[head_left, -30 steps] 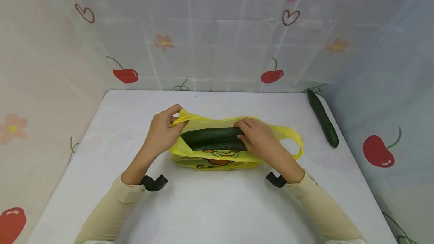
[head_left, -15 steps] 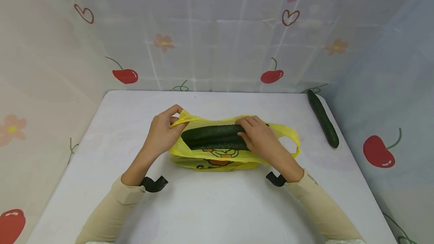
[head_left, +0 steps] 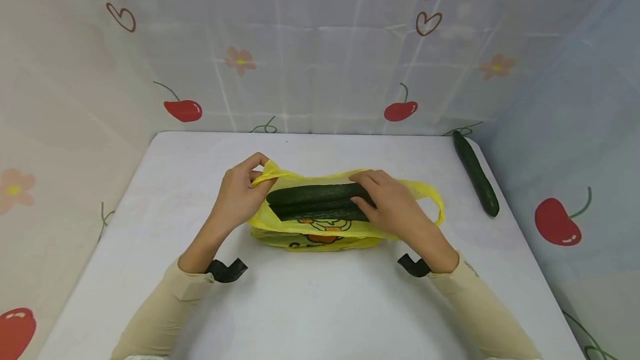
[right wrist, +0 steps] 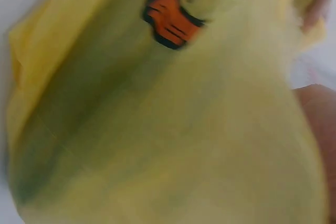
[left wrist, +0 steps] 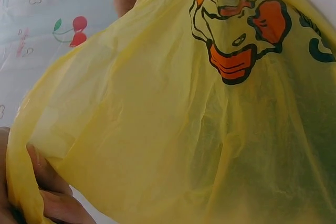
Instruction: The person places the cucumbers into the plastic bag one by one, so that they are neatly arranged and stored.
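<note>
A yellow plastic bag (head_left: 320, 241) with a printed cartoon lies at the table's middle, its mouth towards me. Inside it rests a dark green cucumber (head_left: 315, 193). A second dark green length shows along its near side; whether that is another cucumber is hard to tell. My left hand (head_left: 243, 192) pinches the bag's left handle between thumb and fingers. At the cucumber's right end my right hand (head_left: 395, 204) lies in the bag's mouth, thumb spread from the fingers. In both wrist views the bag hides most of the hands; green shows through its film (right wrist: 100, 77).
Another cucumber (head_left: 476, 174) lies near the right edge of the white table (head_left: 320, 304). The bag's right handle loop (head_left: 434, 199) stands loose beside my right wrist. Printed curtains (head_left: 310, 49) enclose the table at the back and sides.
The cucumber in the bag has shifted slightly upward and settled. My right hand has moved a little right, its thumb and fingers now wider apart. My left hand has kept its pinch.
</note>
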Motion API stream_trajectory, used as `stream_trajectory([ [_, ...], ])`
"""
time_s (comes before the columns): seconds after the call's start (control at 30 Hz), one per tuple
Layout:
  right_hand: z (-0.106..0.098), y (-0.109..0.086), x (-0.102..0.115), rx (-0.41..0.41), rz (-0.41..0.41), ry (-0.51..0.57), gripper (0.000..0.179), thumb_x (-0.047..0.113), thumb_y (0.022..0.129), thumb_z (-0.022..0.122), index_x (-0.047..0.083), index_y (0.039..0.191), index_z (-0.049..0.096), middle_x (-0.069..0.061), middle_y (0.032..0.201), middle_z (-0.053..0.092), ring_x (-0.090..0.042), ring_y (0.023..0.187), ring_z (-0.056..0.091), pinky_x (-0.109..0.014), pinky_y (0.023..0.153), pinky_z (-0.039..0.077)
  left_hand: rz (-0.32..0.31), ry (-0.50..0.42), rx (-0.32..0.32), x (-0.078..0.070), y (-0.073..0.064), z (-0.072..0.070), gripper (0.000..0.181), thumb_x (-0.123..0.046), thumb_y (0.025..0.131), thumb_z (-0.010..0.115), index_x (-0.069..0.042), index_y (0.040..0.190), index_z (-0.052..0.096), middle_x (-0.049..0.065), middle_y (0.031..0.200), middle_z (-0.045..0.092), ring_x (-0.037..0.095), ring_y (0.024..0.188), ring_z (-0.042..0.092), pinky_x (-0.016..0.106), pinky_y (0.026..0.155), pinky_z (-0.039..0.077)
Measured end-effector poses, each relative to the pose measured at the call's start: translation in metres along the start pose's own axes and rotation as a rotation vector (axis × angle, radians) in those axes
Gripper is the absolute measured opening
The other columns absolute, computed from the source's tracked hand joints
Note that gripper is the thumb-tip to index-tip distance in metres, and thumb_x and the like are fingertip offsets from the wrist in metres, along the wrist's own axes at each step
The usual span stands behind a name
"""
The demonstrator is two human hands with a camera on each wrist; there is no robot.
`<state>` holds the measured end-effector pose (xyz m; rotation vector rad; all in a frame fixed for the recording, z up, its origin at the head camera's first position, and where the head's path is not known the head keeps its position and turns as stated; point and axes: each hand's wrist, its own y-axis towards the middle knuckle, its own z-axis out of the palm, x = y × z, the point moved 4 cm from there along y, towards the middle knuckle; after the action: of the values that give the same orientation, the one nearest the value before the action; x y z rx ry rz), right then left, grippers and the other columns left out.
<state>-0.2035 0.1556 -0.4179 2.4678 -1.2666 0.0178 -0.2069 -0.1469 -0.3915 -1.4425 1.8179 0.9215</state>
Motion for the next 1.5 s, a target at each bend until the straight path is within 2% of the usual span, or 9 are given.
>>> stream_trajectory([
  [0.27, -0.063, -0.022, -0.029, -0.131, 0.098, 0.055, 0.047, 0.029, 0.090, 0.072, 0.017, 0.133, 0.057, -0.002, 0.129, 0.062, -0.021, 0.120, 0.056, -0.044, 0.093, 0.052, -0.004, -0.002, 0.004, 0.000, 0.000, -0.001, 0.014, -0.015, 0.094, 0.060, -0.026, 0.102, 0.056, 0.008, 0.085, 0.071, 0.015, 0.043, 0.044, 0.027, 0.041, 0.036],
  [0.4, -0.088, -0.036, -0.070, -0.200, 0.224, 0.098, 0.040, 0.025, 0.094, 0.066, 0.015, 0.132, 0.059, -0.007, 0.129, 0.063, -0.027, 0.115, 0.057, -0.049, 0.092, 0.048, -0.003, -0.003, 0.007, -0.001, 0.000, -0.001, 0.013, -0.015, 0.094, 0.060, -0.025, 0.102, 0.056, 0.009, 0.086, 0.072, 0.015, 0.043, 0.042, 0.026, 0.040, 0.035],
  [0.5, -0.094, -0.046, -0.111, -0.273, 0.296, 0.130, 0.036, 0.023, 0.096, 0.063, 0.010, 0.130, 0.060, -0.012, 0.124, 0.065, -0.030, 0.108, 0.060, -0.041, 0.089, 0.046, 0.000, -0.005, 0.006, -0.001, 0.000, -0.002, 0.013, -0.015, 0.094, 0.060, -0.024, 0.102, 0.055, 0.011, 0.085, 0.072, 0.014, 0.042, 0.040, 0.026, 0.040, 0.034],
  [0.7, -0.078, -0.078, -0.199, -0.299, 0.539, 0.174, 0.036, 0.029, 0.097, 0.059, 0.006, 0.126, 0.061, -0.018, 0.116, 0.067, -0.024, 0.100, 0.061, -0.010, 0.078, 0.037, 0.008, -0.009, 0.010, 0.000, 0.001, -0.001, 0.012, -0.015, 0.095, 0.059, -0.024, 0.102, 0.055, 0.012, 0.083, 0.071, 0.012, 0.042, 0.040, 0.025, 0.040, 0.034],
  [0.77, -0.069, -0.090, -0.223, -0.271, 0.622, 0.171, 0.039, 0.032, 0.097, 0.058, 0.006, 0.126, 0.060, -0.019, 0.118, 0.066, -0.028, 0.102, 0.062, -0.014, 0.077, 0.039, 0.009, -0.011, 0.011, 0.001, 0.001, -0.001, 0.012, -0.015, 0.095, 0.059, -0.024, 0.102, 0.055, 0.013, 0.082, 0.071, 0.012, 0.041, 0.039, 0.025, 0.040, 0.034],
  [0.93, -0.036, -0.117, -0.268, -0.152, 0.757, 0.182, 0.053, 0.036, 0.097, 0.057, -0.003, 0.133, 0.050, -0.029, 0.129, 0.056, -0.046, 0.112, 0.057, -0.048, 0.082, 0.048, 0.005, -0.006, 0.001, 0.001, 0.000, -0.001, 0.011, -0.016, 0.095, 0.060, -0.024, 0.103, 0.055, 0.008, 0.083, 0.071, 0.014, 0.043, 0.041, 0.025, 0.041, 0.035],
  [1.0, -0.023, -0.126, -0.278, -0.112, 0.798, 0.196, 0.059, 0.037, 0.097, 0.057, -0.005, 0.136, 0.046, -0.032, 0.132, 0.053, -0.048, 0.113, 0.055, -0.055, 0.083, 0.047, 0.003, 0.001, 0.000, 0.002, 0.000, -0.001, 0.011, -0.016, 0.095, 0.060, -0.024, 0.102, 0.056, 0.007, 0.084, 0.071, 0.015, 0.045, 0.044, 0.026, 0.041, 0.036],
  [1.13, -0.007, -0.136, -0.287, -0.119, 0.842, 0.219, 0.062, 0.039, 0.095, 0.060, -0.005, 0.138, 0.046, -0.032, 0.132, 0.053, -0.046, 0.112, 0.056, -0.050, 0.081, 0.045, -0.002, 0.009, 0.004, 0.001, 0.000, 0.000, 0.012, -0.016, 0.095, 0.060, -0.024, 0.102, 0.056, 0.005, 0.085, 0.071, 0.017, 0.047, 0.047, 0.026, 0.042, 0.037],
  [1.5, 0.000, -0.132, -0.285, -0.168, 0.912, 0.212, 0.054, 0.033, 0.096, 0.060, -0.004, 0.134, 0.050, -0.029, 0.128, 0.056, -0.044, 0.115, 0.054, -0.046, 0.085, 0.043, 0.012, 0.004, 0.010, -0.004, -0.001, 0.000, 0.012, -0.015, 0.095, 0.059, -0.024, 0.102, 0.056, 0.004, 0.076, 0.068, 0.014, 0.043, 0.042, 0.026, 0.041, 0.036],
])
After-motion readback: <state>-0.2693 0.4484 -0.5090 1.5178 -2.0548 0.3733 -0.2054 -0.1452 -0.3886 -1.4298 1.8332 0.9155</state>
